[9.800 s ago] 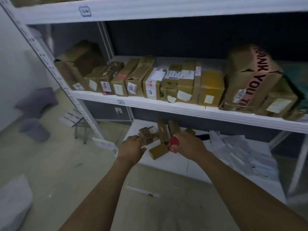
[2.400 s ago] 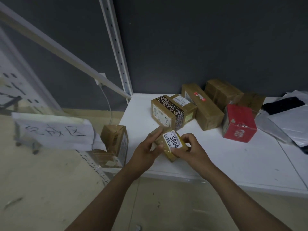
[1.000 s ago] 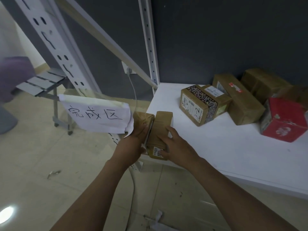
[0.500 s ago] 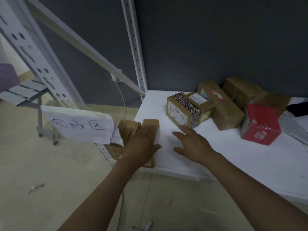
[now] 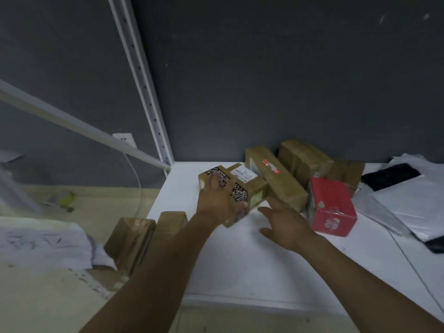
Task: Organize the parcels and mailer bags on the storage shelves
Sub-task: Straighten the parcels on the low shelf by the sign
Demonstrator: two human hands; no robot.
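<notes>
Paper [image 5: 40,239] with handwriting hangs at the far left, blurred and unreadable. Just right of it, two brown taped parcels stand upright side by side at the left edge of the white shelf [image 5: 252,267]: the outer parcel [image 5: 129,239] and the inner parcel [image 5: 171,222], the latter partly hidden behind the left forearm. A white slotted upright [image 5: 144,87] of the rack rises behind them against a dark wall.

Further right, the left hand [image 5: 216,203] rests on the patterned box [image 5: 236,192], a brown carton wrapped in black tape with white lettering and bearing a white label on top; its fingers [image 5: 215,182] are spread wide over the box's near face, though whether they actually grip it cannot be told. The right hand [image 5: 286,224] hovers just right of that box with fingers [image 5: 274,203] loosely open, holding nothing.

Behind the hands lies a long brown parcel [image 5: 276,179] with a small red-and-white sticker, touching the patterned box. Beyond it sit two more brown parcels, a taped block [image 5: 305,157] and a smaller brown box [image 5: 348,171]. One red box [image 5: 331,210] stands in front of these. At the far right, white and grey mailer bags [image 5: 408,200] lie in a loose pile, one with a black panel; their count cannot be told.
</notes>
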